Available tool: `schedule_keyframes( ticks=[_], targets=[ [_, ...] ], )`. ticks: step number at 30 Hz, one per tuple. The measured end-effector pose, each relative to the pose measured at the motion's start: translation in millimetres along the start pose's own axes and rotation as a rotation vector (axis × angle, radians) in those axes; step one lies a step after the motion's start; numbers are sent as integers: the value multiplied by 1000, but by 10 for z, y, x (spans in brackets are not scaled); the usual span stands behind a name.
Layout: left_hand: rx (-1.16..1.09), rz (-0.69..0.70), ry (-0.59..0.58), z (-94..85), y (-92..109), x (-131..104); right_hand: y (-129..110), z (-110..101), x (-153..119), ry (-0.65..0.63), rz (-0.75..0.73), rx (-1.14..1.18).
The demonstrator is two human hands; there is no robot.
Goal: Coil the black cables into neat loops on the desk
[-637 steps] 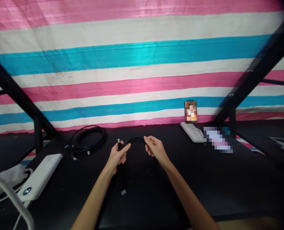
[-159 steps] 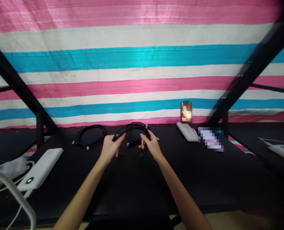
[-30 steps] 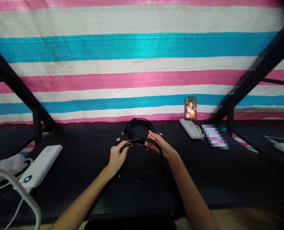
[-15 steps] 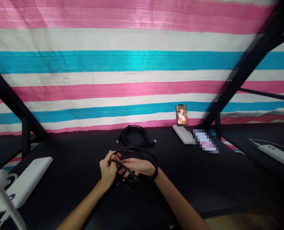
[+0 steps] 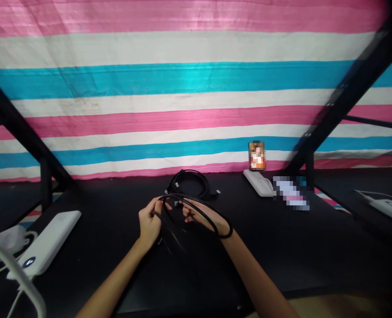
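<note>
My left hand (image 5: 150, 221) is closed around a bundle of a black cable (image 5: 230, 227). Loops of that cable arc over to the right, lying across the back of my right hand (image 5: 205, 213) and around its wrist. The fingers of my right hand are bent together inside the loops, pinching a stretch of cable near a small pale plug. Below the left hand, loose cable strands are blurred by motion. Just beyond both hands, a second coiled black cable (image 5: 206, 185) lies on the black table (image 5: 189, 282), its plug ends showing.
A white power bank (image 5: 55, 238) with white cords lies at the left. Another white power bank (image 5: 258, 183) sits at the back right, by an upright pixelated screen (image 5: 257, 156) and a pixelated flat item (image 5: 290, 193). Black frame bars slant on both sides before a striped sheet (image 5: 189, 79).
My right hand has moved slightly up and right, away from my left hand, and the cable loops have shifted with it. The view has also shifted slightly.
</note>
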State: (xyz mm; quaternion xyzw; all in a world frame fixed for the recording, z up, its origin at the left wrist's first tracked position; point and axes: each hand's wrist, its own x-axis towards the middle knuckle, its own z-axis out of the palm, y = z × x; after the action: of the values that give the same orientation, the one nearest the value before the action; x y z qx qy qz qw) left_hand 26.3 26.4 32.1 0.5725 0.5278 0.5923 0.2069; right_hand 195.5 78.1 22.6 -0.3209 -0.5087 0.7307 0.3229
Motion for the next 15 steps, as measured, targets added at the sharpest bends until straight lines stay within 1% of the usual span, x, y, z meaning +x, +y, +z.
schedule_keyframes(
  ticks=[3, 5, 8, 10, 12, 15],
  targets=[
    [63, -47, -19, -18, 4, 44, -97, -59, -25, 73, 35, 138],
    [82, -70, -39, -26, 1, 73, -147, -104, -23, 129, 30, 201],
    [62, -110, -121, -41, -25, 121, -175, -177, 4, 195, -60, 279],
    [52, -131, -188, -48, -61, 153, -177, -212, 21, 252, -148, 293],
    [89, -133, -254, -45, -106, 173, -181, -221, 25, 303, -217, 284],
    [179, -116, -344, -34, -155, 182, -197, -191, 10, 308, -249, 258]
  ],
)
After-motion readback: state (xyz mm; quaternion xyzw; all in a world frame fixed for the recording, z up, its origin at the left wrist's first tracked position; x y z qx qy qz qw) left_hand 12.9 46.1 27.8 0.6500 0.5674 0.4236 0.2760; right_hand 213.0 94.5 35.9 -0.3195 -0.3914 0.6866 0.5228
